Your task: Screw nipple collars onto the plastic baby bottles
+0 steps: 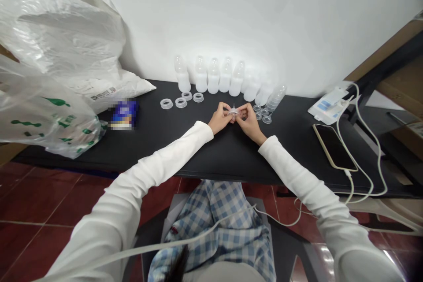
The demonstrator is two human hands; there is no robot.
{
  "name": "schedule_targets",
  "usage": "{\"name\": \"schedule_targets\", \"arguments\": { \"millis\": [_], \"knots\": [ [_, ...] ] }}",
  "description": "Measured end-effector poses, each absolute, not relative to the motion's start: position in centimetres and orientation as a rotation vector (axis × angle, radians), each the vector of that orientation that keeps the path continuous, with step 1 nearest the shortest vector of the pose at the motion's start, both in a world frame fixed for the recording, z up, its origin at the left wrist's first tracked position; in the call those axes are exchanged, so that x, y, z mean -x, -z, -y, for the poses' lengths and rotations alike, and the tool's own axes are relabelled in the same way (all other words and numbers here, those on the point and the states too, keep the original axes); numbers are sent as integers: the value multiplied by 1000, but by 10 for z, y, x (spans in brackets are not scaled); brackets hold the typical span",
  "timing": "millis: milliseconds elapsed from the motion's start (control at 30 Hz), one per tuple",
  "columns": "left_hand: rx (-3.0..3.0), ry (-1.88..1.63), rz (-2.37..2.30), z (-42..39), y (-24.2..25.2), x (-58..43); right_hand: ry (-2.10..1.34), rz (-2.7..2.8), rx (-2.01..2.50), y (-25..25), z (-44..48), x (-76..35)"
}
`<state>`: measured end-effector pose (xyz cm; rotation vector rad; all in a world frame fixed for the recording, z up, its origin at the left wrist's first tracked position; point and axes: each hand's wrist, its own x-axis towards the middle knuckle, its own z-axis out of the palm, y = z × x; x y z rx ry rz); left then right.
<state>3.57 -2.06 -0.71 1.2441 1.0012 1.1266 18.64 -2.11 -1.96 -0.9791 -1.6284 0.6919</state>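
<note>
My left hand [220, 118] and my right hand [249, 122] meet above the black table, their fingertips pinching a small clear silicone bottle teat [233, 112] between them. Its tip points up, and my fingers hide part of its base. Behind my hands, several translucent baby bottles [213, 77] stand upright in a row against the wall. To the left lie several flat plastic collar rings [173, 103]. Just beyond my right hand sit several smaller clear rings [262, 113], beside a tilted stack of clear bottle parts [276, 98].
Large plastic bags [42, 114] and a white sack [59, 22] crowd the table's left end, by a blurred blue package [124, 114]. A phone [333, 147] lies at right on a white cable [363, 141], near a white packet [327, 105]. Cardboard boxes [396, 66] stand at right.
</note>
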Motion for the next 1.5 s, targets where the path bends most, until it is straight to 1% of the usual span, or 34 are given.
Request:
{"name": "schedule_targets", "arguments": {
  "millis": [167, 300, 400, 567, 867, 1033, 1200, 1333, 1500],
  "knots": [
    [-1224, -1123, -990, 21, 4, -36, -676, 1595, 1039, 15, 25, -186],
    [-1196, -1100, -910, 21, 3, -36, -763, 1538, 1079, 13, 28, -185],
    [-1208, -1100, -869, 20, 4, -35, -823, 1526, 1050, 14, 27, -184],
    [-1337, -1124, -863, 20, 10, -34, -793, 1540, 1025, 18, 23, -185],
    [-1434, -1117, -913, 24, 6, -34, -871, 1533, 974, 20, 22, -186],
    [-1415, -1095, -926, 24, 5, -34, -844, 1543, 1001, 19, 24, -186],
    [-1301, -1089, -859, 21, 5, -33, -905, 1575, 976, 16, 24, -188],
    [-1307, -1120, -823, 19, 9, -34, -848, 1609, 959, 15, 22, -191],
    [-1366, -1140, -916, 22, 11, -35, -762, 1601, 1005, 15, 22, -190]
  ]
}}
